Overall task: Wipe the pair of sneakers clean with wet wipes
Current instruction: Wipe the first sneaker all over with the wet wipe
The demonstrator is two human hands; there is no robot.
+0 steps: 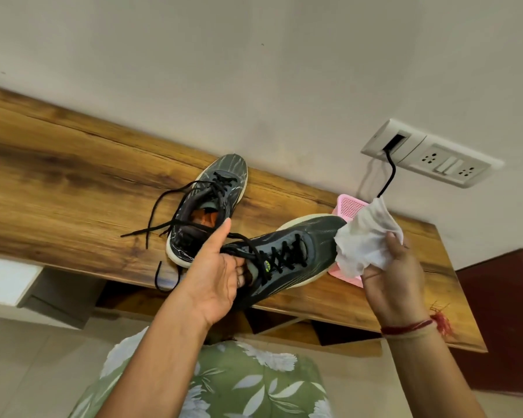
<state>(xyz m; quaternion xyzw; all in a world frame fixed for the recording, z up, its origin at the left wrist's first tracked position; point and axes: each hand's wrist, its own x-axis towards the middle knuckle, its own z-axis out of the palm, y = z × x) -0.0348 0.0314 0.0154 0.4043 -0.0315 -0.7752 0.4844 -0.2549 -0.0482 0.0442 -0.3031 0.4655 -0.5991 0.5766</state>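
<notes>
Grips one sneaker (pixel 293 251) by its opening with the left hand (pixel 221 273), fingers curled inside, above the desk (pixel 73 176) edge, and pinches a crumpled wipe (pixel 366 239) at its toe with the right hand (pixel 396 279), with the other sneaker (pixel 212 200) lying on the desk behind, near a pink basket (pixel 349 206).

The tabletop (pixel 73 176) across the middle left is showing wood grain with a smooth, faintly shiny finish. The raised sneaker (pixel 308 236) at centre and the resting sneaker (pixel 221 167) above it are showing dark matt mesh cloth over pale rubbery soles. The wet wipe (pixel 366 239) at centre right is looking soft and crumpled. Behind it, the pink basket (pixel 351 206) is showing perforated plastic. The switch plate (pixel 417 149) at upper right is showing smooth white plastic.
</notes>
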